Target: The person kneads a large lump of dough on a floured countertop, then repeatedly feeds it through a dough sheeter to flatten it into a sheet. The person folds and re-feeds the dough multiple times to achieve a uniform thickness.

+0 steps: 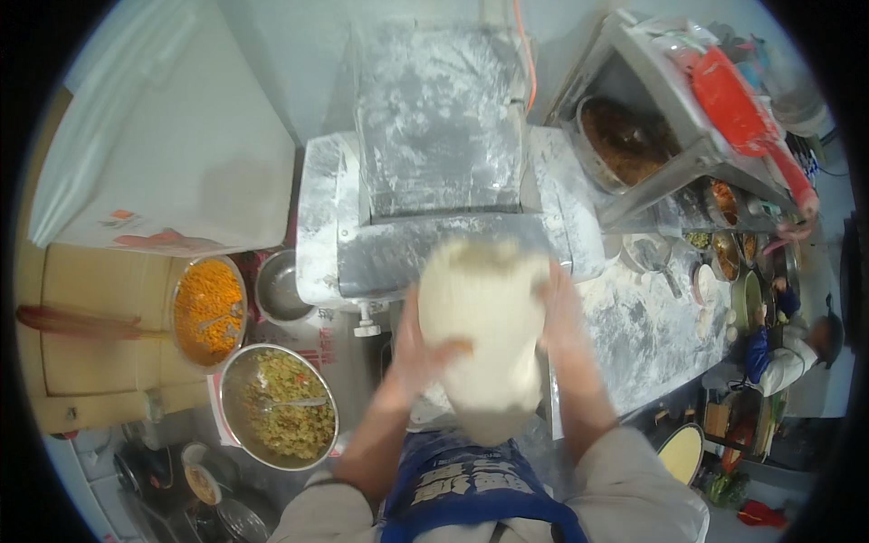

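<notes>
A thick slab of pale dough [485, 326] hangs between my two hands, its lower end drooping in front of my blue apron [468, 489]. My left hand [424, 349] grips its left side, with the thumb laid across the front. On the right edge, my right hand [560, 312] holds it; some of its fingers are hidden behind the dough. Just beyond is a flour-dusted metal dough sheeter [441, 248], its sloping feed tray [441, 122] rising toward the wall. The dough's upper end overlaps the sheeter's front in view; whether they touch I cannot tell. The hands are slightly blurred.
Left stand a bowl of orange filling [209, 309], a bowl of green filling with a spoon [285, 407] and a metal bowl [278, 285]. Right lies a floury worktable [652, 332] below a metal shelf [652, 183] with a red scoop [730, 102]. A co-worker [791, 356] is farther right.
</notes>
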Tool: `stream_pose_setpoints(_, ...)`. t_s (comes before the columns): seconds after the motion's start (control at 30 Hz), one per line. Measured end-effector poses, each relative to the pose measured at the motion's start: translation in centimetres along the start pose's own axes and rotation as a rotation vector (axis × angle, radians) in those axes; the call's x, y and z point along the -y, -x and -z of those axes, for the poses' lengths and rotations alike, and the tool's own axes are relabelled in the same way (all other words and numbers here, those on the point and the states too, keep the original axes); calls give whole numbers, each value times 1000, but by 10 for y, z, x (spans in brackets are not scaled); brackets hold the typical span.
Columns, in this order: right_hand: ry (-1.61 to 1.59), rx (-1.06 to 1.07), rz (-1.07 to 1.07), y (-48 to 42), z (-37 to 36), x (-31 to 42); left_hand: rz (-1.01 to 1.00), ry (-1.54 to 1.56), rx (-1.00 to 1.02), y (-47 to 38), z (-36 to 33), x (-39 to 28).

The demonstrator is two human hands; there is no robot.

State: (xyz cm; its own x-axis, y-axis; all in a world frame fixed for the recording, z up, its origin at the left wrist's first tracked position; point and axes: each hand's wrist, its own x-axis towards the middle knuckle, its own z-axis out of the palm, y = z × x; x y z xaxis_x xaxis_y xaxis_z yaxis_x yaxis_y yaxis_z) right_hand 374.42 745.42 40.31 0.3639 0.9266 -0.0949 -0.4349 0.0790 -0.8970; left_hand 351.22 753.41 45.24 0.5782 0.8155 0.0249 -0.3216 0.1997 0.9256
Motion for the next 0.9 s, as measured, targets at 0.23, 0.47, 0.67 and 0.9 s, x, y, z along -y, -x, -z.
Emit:
stream_pose_setpoints(0.23,591,-204,545,-151,-110,193,-456,-599,-397,-215,7,-141)
stream_pose_setpoints(0.47,1315,81,208,-114,-94,153,-447,-1303,-47,-222,18,-98)
stream_pose_setpoints(0.67,1214,-40,512,-118,-72,134,-453,-1114,-113,-201,3,-73)
stream_pose_setpoints(0.9,951,166,721,38,-133,51,41,303,-60,0,-32,-7)
